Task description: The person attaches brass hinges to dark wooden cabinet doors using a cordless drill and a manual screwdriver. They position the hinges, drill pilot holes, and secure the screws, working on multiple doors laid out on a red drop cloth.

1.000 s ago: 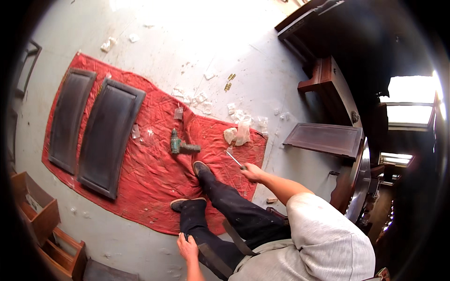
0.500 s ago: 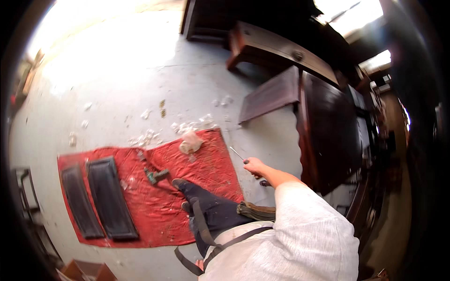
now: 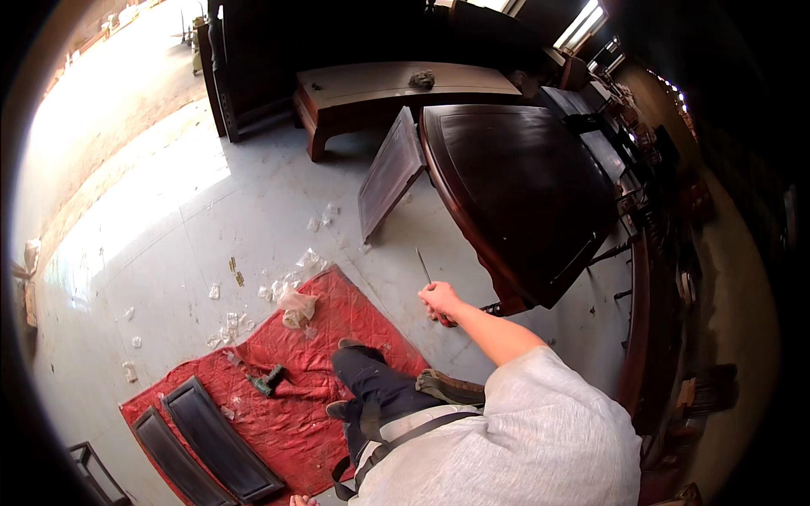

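My right hand reaches out above the floor, its fingers closed around a screwdriver. The thin metal shaft points up and away from me, and a bit of the red and dark handle shows under the fist. Beyond it stands a dark, glossy wooden table with a curved edge. A loose dark panel leans against its left side. At the lower edge only a little of my left hand appears, so its grip is hidden.
I stand on a red quilted blanket. On it lie a green cordless drill, a plastic bag and two dark panels, one a wide panel. Plastic scraps litter the grey floor. Behind stands a low wooden bench.
My view has turned to the right, so the glossy table shows more fully and the blanket sits lower left. The screwdriver stays in my right hand, its shaft now pointing more upright.
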Available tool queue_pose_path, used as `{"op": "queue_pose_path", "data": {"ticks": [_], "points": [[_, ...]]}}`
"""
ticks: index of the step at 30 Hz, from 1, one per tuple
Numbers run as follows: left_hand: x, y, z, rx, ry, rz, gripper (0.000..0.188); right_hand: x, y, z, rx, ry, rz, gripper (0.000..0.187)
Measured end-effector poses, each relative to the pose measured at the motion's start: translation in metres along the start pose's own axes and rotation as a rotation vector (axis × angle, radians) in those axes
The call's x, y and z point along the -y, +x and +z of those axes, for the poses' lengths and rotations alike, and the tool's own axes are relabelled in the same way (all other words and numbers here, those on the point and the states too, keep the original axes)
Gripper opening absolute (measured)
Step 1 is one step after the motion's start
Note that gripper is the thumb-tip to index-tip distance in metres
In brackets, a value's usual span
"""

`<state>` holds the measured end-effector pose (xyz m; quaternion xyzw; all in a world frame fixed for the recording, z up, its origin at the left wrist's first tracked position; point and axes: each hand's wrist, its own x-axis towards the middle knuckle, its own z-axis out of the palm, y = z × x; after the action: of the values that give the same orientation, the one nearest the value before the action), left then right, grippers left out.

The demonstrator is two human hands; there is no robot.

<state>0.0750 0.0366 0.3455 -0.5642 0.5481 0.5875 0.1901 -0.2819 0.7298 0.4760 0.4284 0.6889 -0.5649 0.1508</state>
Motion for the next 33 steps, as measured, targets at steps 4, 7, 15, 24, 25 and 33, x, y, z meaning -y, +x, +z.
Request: {"op": "queue_pose_path", "data": {"ticks": [4,7,15,24,25,33], "points": [[-0.064,-0.058,0.083,-0.036,-0.06,0.02,0.048,0.049,0.039,-0.017,-0.129,-0.061,-0.102,0.02],[-0.099,-0.084,0.14,0.014,-0.013,0.057,0.049,0.095,0.089,-0.018,-0.209,-0.109,-0.195,0.025],[-0.176,-0.111,0.29,0.089,0.146,0.057,0.05,0.194,0.281,-0.07,-0.594,-0.406,-0.398,0.045],[-0.225,-0.138,0.353,0.061,0.257,-0.009,0.051,0.277,0.346,-0.066,-0.477,-0.634,-0.547,0.03],[-0.228,-0.141,0.355,0.061,0.262,-0.01,0.051,0.295,0.352,-0.067,-0.504,-0.614,-0.523,0.028],[-0.227,-0.156,0.344,0.069,0.239,0.004,0.052,0.357,0.379,-0.068,-0.427,-0.73,-0.126,0.046]]}}
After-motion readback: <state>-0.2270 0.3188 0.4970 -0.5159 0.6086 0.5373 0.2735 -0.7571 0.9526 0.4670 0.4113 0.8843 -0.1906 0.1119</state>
